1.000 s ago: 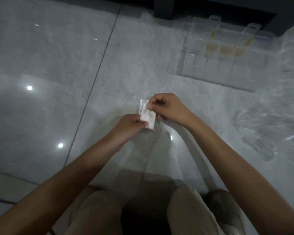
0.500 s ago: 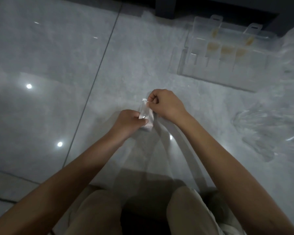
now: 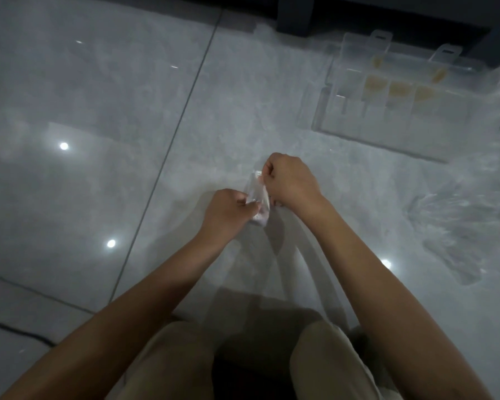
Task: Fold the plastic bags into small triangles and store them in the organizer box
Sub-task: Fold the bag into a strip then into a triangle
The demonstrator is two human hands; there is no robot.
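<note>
Glossy grey floor tiles [image 3: 98, 116] fill the view, with a dark grout line [image 3: 185, 105] running away to the left of both grips. Well off to the right of the right grip lies a loose heap of clear plastic bags [image 3: 459, 220], crumpled and not yet folded. Beyond the right grip, and also to its right, sits the clear organizer box [image 3: 387, 134] with its lid open. Several of its far compartments hold yellowish folded pieces [image 3: 399, 89]. From the grips a long clear strip of bag [image 3: 257, 272] trails back toward the person's knees [image 3: 179, 359] in beige trousers. The left grip [image 3: 228, 209] pinches the near end of a small folded wad [image 3: 259, 197] at the head of that strip. The right grip [image 3: 292, 180], its fingers curled in, pinches the far edge of the wad. The two grips nearly meet, with the wad held between them just above the floor. Folding looks to be in mid-course, since much of the strip is not yet taken up. The next move likely calls for turning the wad over once more along the strip. Both pinches should stay tight so the slippery film does not spring open. Only once the tail is used up and tucked in would the piece go to the box.
</note>
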